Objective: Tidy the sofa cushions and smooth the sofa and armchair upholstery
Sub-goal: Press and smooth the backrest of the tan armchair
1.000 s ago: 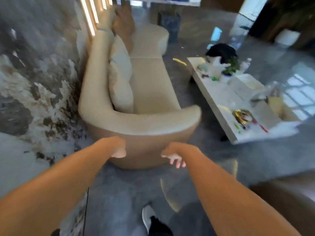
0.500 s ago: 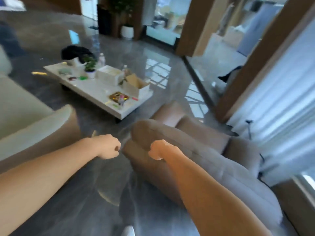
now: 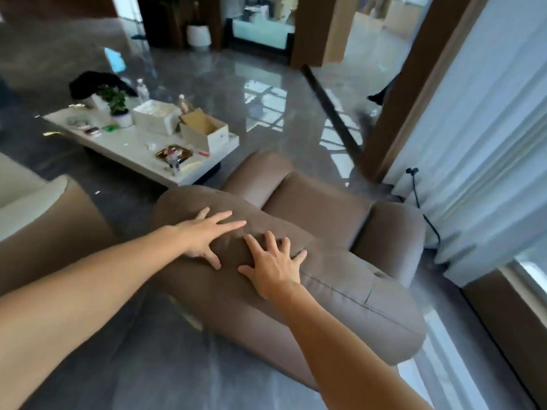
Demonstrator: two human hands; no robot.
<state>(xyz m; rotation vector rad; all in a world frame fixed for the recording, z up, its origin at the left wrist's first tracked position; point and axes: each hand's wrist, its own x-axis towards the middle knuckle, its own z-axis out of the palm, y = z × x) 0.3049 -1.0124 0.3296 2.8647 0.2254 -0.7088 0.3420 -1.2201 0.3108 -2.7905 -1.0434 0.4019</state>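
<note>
A brown armchair (image 3: 340, 208) stands in front of me, seen from behind, its padded backrest top running from left to lower right. My left hand (image 3: 204, 235) lies flat on the backrest top with fingers spread. My right hand (image 3: 273, 266) presses flat on the same backrest just to the right, fingers apart, holding nothing. The cream sofa's end (image 3: 32, 202) shows at the left edge.
A white coffee table (image 3: 133, 152) with boxes, a potted plant, bottles and a gold tray stands beyond the armchair at left. White curtains (image 3: 488, 143) and a black cable (image 3: 426, 214) are at the right. Glossy grey floor surrounds the furniture.
My view swung right from the cream sofa to the brown armchair. Both hands, loosely closed in the air before, have opened and landed flat on the armchair's backrest.
</note>
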